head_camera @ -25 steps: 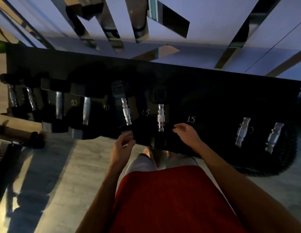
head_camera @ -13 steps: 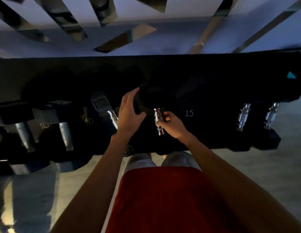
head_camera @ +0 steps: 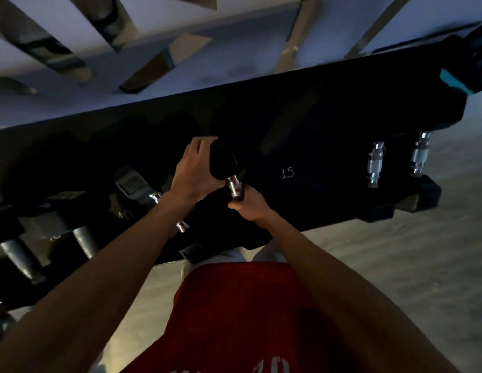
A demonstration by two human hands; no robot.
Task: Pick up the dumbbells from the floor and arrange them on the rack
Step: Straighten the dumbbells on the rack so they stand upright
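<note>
A long black dumbbell rack (head_camera: 328,122) runs across the view, tilted, with white numbers such as 15 on it. At its middle lies a black dumbbell (head_camera: 226,162) with a chrome handle. My right hand (head_camera: 246,204) grips that handle from the near side. My left hand (head_camera: 194,175) curls round the dumbbell's far black head. The near head of this dumbbell is hidden by my hands and the dark.
More dumbbells sit on the rack: two with chrome handles at the right (head_camera: 375,164), several at the left (head_camera: 132,184). The pale floor (head_camera: 409,265) lies to the right and below. A white wall with mirror strips (head_camera: 164,63) stands behind.
My left hand has moved right from flat above the rack onto the dumbbell's head. My right hand has closed round the handle. The view has tilted.
</note>
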